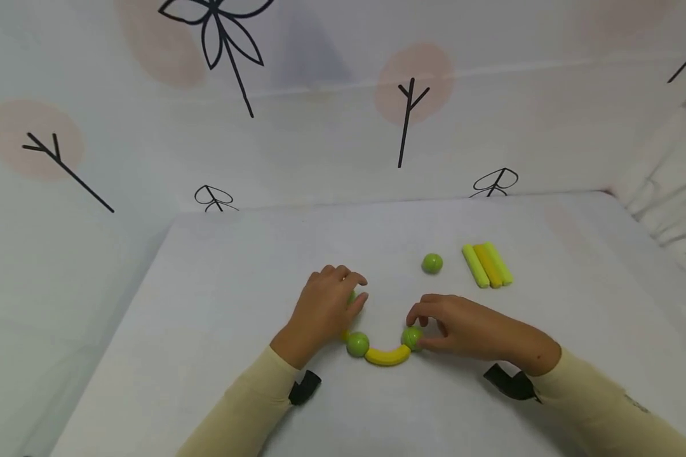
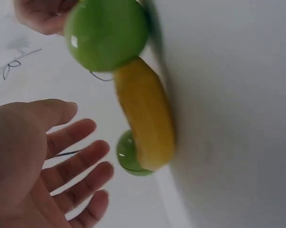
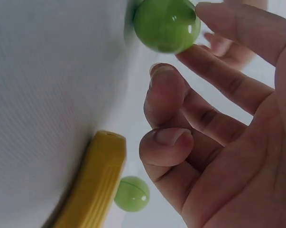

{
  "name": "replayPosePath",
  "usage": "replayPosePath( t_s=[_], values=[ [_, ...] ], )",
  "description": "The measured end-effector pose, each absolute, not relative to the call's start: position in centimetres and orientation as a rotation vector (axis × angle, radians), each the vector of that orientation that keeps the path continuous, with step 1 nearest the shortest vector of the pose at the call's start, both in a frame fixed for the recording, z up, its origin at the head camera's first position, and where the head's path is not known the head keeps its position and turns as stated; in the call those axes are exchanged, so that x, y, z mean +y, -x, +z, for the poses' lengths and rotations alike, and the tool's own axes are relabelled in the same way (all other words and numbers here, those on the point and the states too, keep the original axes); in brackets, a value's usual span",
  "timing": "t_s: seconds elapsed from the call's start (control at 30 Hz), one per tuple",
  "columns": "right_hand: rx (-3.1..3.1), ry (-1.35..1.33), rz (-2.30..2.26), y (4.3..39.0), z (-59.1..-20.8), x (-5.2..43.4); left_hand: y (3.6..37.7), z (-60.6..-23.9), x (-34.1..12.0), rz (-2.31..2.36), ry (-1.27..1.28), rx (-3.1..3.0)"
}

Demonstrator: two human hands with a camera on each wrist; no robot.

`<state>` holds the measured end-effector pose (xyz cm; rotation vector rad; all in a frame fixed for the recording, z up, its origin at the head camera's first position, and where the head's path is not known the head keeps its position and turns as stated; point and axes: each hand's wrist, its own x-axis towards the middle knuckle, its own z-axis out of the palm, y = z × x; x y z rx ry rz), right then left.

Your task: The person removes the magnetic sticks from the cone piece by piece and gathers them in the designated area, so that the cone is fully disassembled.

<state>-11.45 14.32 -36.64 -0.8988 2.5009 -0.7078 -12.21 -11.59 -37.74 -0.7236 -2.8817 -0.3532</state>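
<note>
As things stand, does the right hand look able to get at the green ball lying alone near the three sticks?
Probably yes: the lone green ball lies beyond the right hand, with nothing visible between them, though that hand pinches another green ball, which it would likely need to release first.

A pale fabric backdrop (image 1: 320, 152) stands behind the white tabletop (image 1: 206, 273), facing me. Above the tabletop's far edge, it carries a black petalled print (image 1: 223, 37) and a black twig print (image 1: 404, 127) overlapping a pink disc (image 1: 437, 70). Small looped prints (image 1: 496, 183) sit near that edge.
</note>
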Motion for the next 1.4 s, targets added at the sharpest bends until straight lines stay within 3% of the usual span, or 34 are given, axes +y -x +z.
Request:
replayPosePath(
  t_s=[0.4, 1.4],
  values=[
    [2.532, 0.960, -0.691, 10.9, -36.9, 14.7, 9.9, -36.2, -9.9, -0.415, 1.220, -2.824],
    [2.609, 1.078, -0.590, 10.6, -37.8, 14.3, 10.0, -37.5, -9.9, -0.418, 1.310, -3.069]
  ],
)
